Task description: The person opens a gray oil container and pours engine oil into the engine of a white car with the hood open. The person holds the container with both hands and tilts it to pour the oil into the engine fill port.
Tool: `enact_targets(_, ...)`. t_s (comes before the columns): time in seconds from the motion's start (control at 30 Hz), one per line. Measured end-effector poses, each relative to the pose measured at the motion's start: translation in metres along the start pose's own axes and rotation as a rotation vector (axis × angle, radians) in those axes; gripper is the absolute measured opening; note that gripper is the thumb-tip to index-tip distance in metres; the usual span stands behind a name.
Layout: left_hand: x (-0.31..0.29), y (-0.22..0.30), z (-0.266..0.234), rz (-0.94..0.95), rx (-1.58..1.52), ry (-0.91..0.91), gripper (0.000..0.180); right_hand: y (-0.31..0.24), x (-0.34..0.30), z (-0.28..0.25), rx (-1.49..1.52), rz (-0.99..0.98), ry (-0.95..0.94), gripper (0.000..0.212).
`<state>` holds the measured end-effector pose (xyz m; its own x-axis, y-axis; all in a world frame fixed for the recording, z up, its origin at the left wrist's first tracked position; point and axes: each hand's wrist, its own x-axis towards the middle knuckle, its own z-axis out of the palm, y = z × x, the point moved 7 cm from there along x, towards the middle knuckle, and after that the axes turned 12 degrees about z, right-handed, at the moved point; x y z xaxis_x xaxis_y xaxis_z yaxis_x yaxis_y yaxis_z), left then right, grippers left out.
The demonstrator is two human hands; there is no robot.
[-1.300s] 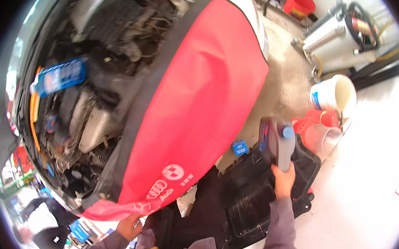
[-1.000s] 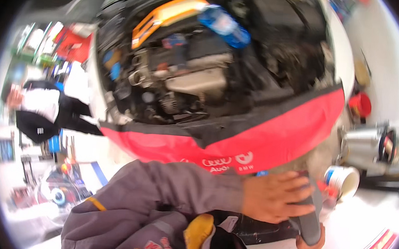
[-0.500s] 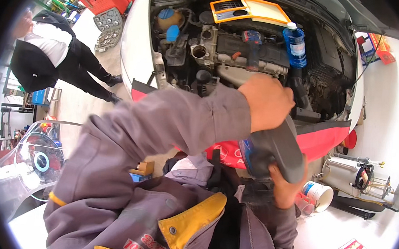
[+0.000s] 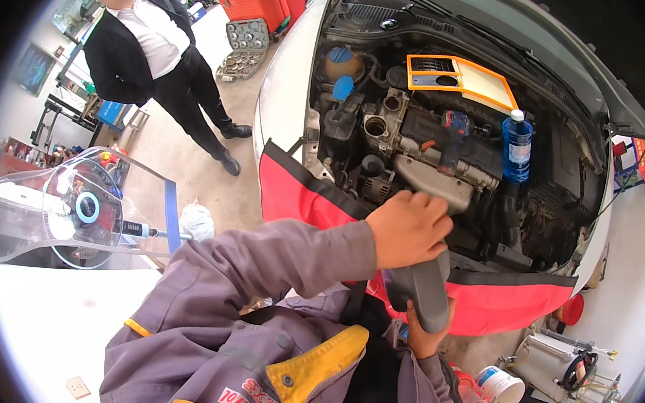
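Observation:
Over the front edge of the engine bay I hold a dark grey moulded plastic part [image 4: 422,285], long and rounded at its near end. It is tilted, and its exact kind cannot be made out. My left hand [image 4: 410,227] is closed over its far end, knuckles up. Lower down, my right hand [image 4: 429,336] grips its near end from the right, with the thumb on the side facing me; the other fingers are mostly hidden behind the part. Just beyond my left hand is the engine's beige metal cover [image 4: 434,181].
An orange-framed air filter [image 4: 491,82], a bottle of blue liquid [image 4: 517,149] and a cordless driver [image 4: 454,140] lie or stand on the engine. A red fender cover [image 4: 511,303] drapes the car's front. A person [image 4: 163,60] stands at left near an open socket case [image 4: 245,48].
The view has shifted, so the car sits further right and lower. Both hands and the grey part have moved left relative to the engine. Both hands keep hold of it.

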<state>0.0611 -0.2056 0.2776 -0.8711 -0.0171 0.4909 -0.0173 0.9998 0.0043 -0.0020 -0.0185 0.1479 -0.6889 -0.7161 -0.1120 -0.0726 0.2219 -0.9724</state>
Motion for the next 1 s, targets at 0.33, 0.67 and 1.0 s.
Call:
enact_targets(0.33, 0.022, -0.014, 0.034, 0.111, 0.127, -0.261, 0.025, -0.027, 0.023, 0.012, 0.013, -0.037, 0.030, 0.039)
enact_targets(0.67, 0.013, -0.036, 0.013, 0.597, -0.154, -0.293, 0.031, -0.020, 0.057, 0.002, -0.115, -0.089, -0.196, 0.043)
enact_targets(1.0, 0.016, -0.060, 0.029, -0.225, 0.141, -0.195, 0.025, -0.040, 0.071, 0.027, 0.007, -0.020, -0.082, 0.040)
